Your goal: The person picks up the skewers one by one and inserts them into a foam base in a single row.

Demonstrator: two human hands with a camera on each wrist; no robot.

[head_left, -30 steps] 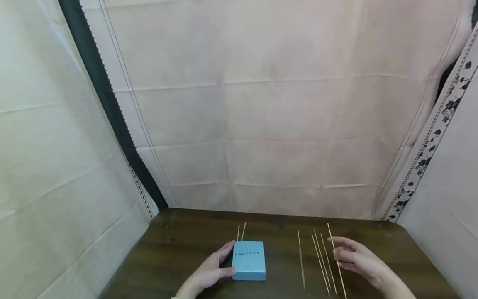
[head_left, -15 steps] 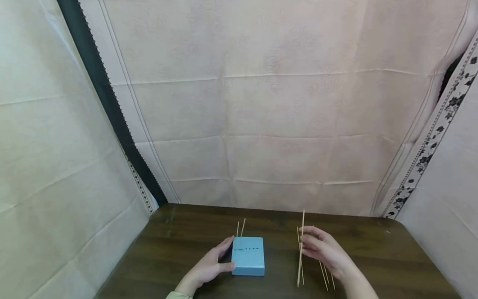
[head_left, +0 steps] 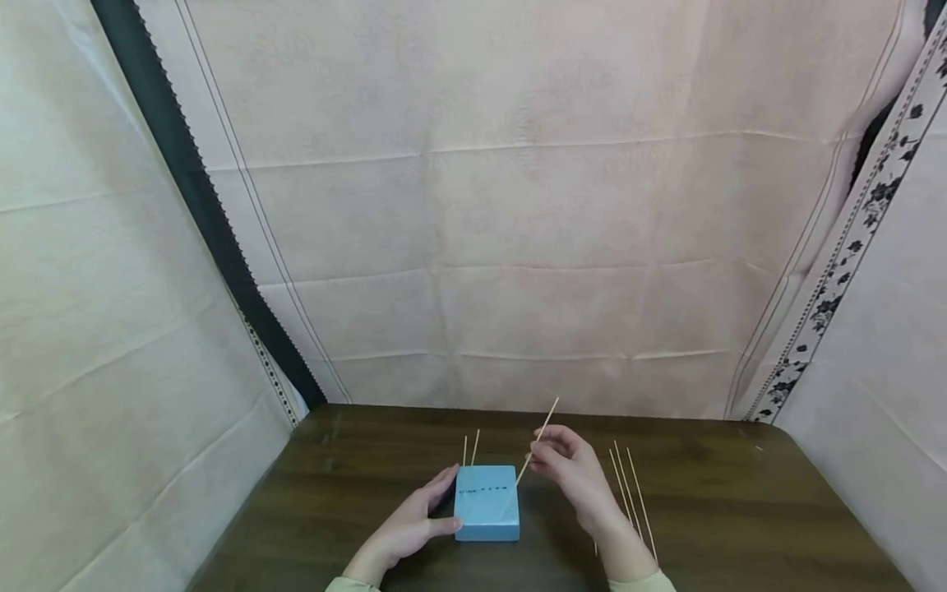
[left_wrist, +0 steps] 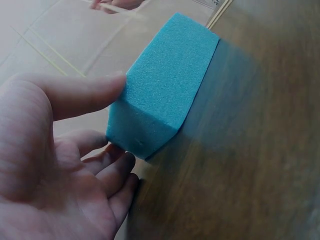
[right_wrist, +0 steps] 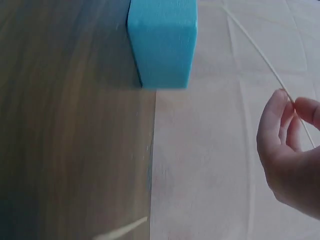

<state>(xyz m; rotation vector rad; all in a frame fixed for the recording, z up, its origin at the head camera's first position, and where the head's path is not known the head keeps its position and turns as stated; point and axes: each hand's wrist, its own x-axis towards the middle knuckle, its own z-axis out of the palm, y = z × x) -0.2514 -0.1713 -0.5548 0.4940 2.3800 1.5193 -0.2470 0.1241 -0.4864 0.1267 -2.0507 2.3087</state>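
A light blue foam block (head_left: 488, 508) with a row of small dark marks on top sits on the table. My left hand (head_left: 409, 526) grips its left side, thumb at the near corner and fingers towards the back. Two thin wooden sticks (head_left: 476, 448) show above its back left edge. To the right of the block, my right hand (head_left: 577, 473) pinches another thin wooden stick (head_left: 549, 416) between thumb and fingertips. That stick leans, its lower end overlapping the block's right edge in the head view. In the right wrist view the pinched stick (right_wrist: 260, 52) runs past the fingertips.
Several more thin sticks (head_left: 640, 500) lie on the dark wooden table (head_left: 740, 526) to the right, partly behind the right forearm. Pale cloth (head_left: 533, 247) hangs behind the table, with more cloth at both sides.
My right hand has carried its stick leftward from the loose sticks to the block, and the stick has tilted with its top to the right. The left hand keeps its hold on the block.
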